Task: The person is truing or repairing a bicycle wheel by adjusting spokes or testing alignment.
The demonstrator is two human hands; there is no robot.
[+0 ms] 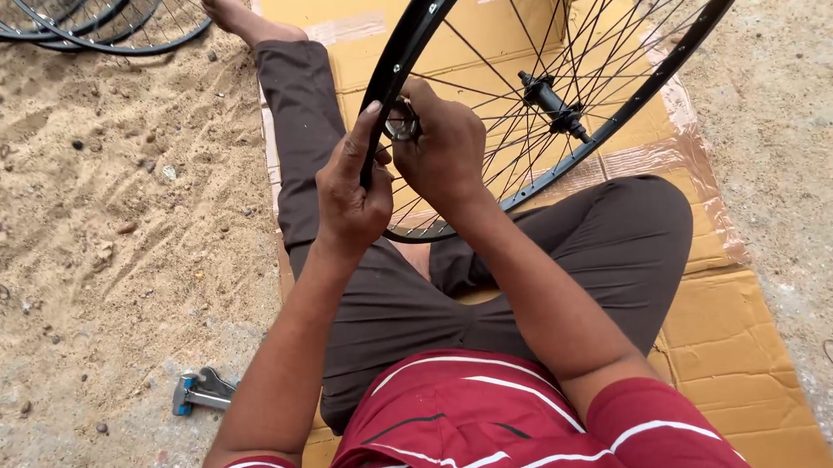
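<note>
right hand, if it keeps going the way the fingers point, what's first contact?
Right hand points up-left at the small metal ring tool it pinches, so likely the black rim just beyond; depth is unclear.

Black rim [410, 40] and spokes; brown cardboard [715, 334]; dark brown trousers [611, 246]; maroon shirt [479, 426], white-striped; tan sand [112, 226] noted left.

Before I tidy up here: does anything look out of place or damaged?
A small hammer lies loose on the sand, off the cardboard. The cardboard's taped edge is worn and peeling. The wheel rim held by the left hand and right hand shows no visible damage.
</note>
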